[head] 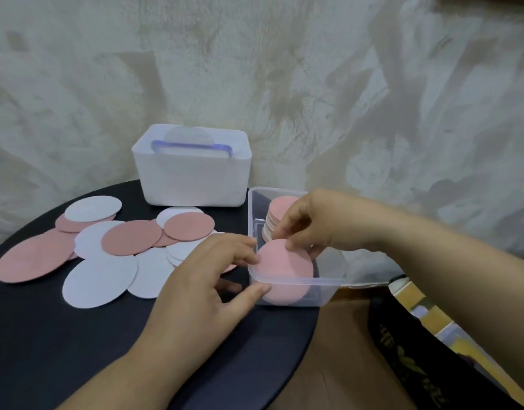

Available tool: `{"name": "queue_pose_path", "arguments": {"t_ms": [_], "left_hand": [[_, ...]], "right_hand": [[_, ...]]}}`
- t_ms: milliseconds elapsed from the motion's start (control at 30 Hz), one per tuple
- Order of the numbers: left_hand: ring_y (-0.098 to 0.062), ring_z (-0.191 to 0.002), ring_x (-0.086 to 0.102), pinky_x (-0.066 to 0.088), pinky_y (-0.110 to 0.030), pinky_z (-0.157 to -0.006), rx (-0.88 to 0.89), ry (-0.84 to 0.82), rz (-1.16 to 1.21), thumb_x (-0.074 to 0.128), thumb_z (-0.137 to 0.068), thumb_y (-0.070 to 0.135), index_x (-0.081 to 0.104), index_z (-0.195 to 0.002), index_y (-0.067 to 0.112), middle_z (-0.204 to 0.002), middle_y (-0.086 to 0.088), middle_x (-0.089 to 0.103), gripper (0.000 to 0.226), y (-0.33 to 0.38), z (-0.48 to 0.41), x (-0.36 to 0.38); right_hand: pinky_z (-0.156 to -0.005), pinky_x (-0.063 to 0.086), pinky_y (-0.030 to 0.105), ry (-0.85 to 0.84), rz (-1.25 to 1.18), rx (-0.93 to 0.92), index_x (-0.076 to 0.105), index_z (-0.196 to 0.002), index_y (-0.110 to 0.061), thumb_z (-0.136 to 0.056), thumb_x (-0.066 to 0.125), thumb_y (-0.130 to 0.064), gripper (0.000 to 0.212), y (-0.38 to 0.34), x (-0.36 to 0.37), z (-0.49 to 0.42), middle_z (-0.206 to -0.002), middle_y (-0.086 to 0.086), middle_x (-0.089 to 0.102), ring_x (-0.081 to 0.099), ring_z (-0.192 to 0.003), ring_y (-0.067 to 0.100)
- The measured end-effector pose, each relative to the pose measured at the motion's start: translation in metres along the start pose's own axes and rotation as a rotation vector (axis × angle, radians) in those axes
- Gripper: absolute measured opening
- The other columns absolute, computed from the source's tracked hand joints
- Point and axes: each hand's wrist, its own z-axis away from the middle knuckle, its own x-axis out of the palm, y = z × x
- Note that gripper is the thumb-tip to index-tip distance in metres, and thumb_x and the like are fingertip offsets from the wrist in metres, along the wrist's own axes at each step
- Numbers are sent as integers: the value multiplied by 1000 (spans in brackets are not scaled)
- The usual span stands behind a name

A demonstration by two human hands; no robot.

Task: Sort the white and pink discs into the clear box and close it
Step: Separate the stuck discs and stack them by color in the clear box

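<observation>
Nearest me, my left hand (207, 276) grips the clear box (314, 281) by its near-left corner while my right hand (311, 223) pinches a pink disc (284, 264) on edge inside it (pink stack (281, 207) at twelve o'clock), loose discs (101, 279) lying at nine o'clock.

Single view: head cam, wide-angle, worn by the person, facing fwd and down at a round dark table (62, 335) from close up. Forearms enter from the bottom and right edges; left hand (201, 279) and right hand (311, 223) sit approx. mid-frame, right of centre. Wall (284, 69) fills the upper half.
</observation>
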Motion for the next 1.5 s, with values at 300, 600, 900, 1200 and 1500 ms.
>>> {"name": "queue_pose_path", "arguments": {"t_ms": [300,600,900,1200,1500], "left_hand": [[-1,-100,57,52,-14,-64,-2,-8,-1,61,-70,43,56,-90,36,-113,21,55,22,-1,1,0],[0,-99,57,53,-16,-64,5,-19,-23,59,-72,44,56,-92,35,-116,20,54,22,-1,2,-2],[1,-98,57,53,-15,-64,1,-33,-20,59,-72,43,55,-93,35,-116,23,52,23,-2,3,-2],[3,-102,57,49,-11,-74,-88,63,34,67,-79,32,63,-95,34,-108,22,59,16,5,4,-23],[-12,-135,32,27,-27,-105,-375,-24,-656,52,-90,35,49,-131,25,-146,7,36,43,-22,38,-101]], "right_hand": [[-62,50,11,78,278,-16,71,-97,-24,-81,69,-11,21,-3,11,-4,-68,-20,58,67,-73,11],[-87,47,24,-29,554,-1,67,-111,-28,-81,68,-20,31,-12,17,-1,-104,-10,69,61,-96,8],[-88,49,27,-33,558,-5,65,-113,-31,-81,67,-19,34,-9,18,-2,-104,-11,69,61,-95,7],[-62,36,0,107,533,-86,66,-111,-27,-85,64,-23,26,-25,9,16,-100,-12,67,54,-79,0],[-83,43,14,226,213,-353,66,-111,-26,-89,58,-29,24,-89,57,10,-111,-10,67,58,-96,1]]}}
